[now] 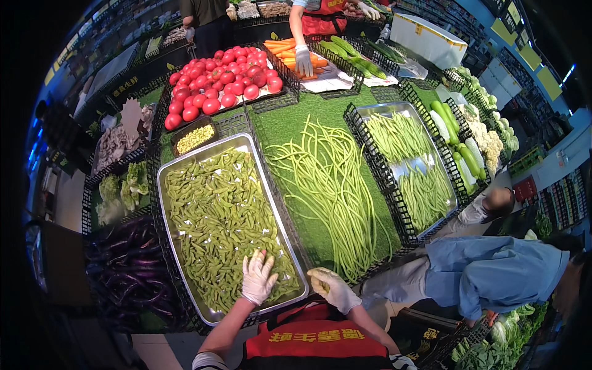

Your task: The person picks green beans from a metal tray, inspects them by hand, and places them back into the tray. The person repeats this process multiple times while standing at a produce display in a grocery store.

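A large steel tray (163, 203) holds a broad layer of green soybean pods (217, 217). My left hand (259, 277), in a whitish glove, rests on the pods near the tray's front right, fingers apart and gripping nothing visible. Just outside the tray's right rim, my gloved right hand (336, 290) has its fingers curled in. Something small and yellow-green, apparently soybean pods, shows between those fingers; most of it is hidden. Long yardlong beans (333, 185) lie loose on green artificial turf (286, 108) beside the tray.
Tomatoes (222, 83) fill a crate at the back left, near a small tub of yellow kernels (195, 138). A co-worker's gloved hand (303, 61) touches carrots (282, 48). Green beans (397, 136) lie right, eggplants (134, 273) left. A person in blue (499, 273) bends at the right.
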{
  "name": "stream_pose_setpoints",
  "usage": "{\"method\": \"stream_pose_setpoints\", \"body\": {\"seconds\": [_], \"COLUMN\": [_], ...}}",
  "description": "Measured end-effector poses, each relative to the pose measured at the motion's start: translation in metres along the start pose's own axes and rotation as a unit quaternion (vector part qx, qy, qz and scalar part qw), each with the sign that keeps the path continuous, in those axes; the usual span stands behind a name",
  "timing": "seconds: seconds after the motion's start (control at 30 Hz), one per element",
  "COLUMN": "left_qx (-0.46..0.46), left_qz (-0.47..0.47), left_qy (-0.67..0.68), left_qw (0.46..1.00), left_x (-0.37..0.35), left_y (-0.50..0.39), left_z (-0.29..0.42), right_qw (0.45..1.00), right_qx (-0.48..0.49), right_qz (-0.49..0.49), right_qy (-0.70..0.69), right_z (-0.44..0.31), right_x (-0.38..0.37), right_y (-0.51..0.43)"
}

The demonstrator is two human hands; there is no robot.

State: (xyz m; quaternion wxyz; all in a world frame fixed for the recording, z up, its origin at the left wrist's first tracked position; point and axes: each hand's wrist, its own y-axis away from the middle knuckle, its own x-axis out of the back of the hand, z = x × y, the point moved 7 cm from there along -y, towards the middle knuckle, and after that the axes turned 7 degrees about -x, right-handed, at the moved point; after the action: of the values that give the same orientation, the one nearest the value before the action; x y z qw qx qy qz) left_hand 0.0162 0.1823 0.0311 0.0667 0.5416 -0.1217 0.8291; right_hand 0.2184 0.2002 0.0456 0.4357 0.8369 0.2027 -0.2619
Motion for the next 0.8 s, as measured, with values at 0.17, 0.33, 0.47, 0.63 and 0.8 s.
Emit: {"method": "stream_pose_setpoints", "body": {"seconds": [0.17, 0.33, 0.47, 0.63, 0.8], "left_qx": [-0.047, -0.053, -0.040, -0.030, -0.018], "left_qz": [0.024, -0.082, -0.094, -0.089, -0.107], "left_qy": [0.026, 0.027, 0.077, 0.069, 0.063], "left_qw": [0.998, 0.995, 0.992, 0.993, 0.992], "left_x": [0.001, -0.036, -0.053, -0.054, -0.057], "left_y": [0.001, 0.001, 0.005, 0.005, 0.002], "left_z": [0.039, 0.055, 0.056, 0.055, 0.054], "right_qw": [1.000, 1.000, 0.999, 0.999, 0.997], "right_qx": [0.009, 0.025, 0.040, 0.029, 0.026], "right_qz": [-0.002, -0.007, 0.004, 0.012, -0.003], "right_qy": [0.006, 0.012, -0.001, 0.020, 0.073], "right_z": [0.003, -0.002, -0.013, -0.021, -0.017], "right_x": [0.004, 0.005, 0.007, 0.000, -0.012], "right_y": [-0.002, -0.004, -0.005, -0.009, -0.011]}}
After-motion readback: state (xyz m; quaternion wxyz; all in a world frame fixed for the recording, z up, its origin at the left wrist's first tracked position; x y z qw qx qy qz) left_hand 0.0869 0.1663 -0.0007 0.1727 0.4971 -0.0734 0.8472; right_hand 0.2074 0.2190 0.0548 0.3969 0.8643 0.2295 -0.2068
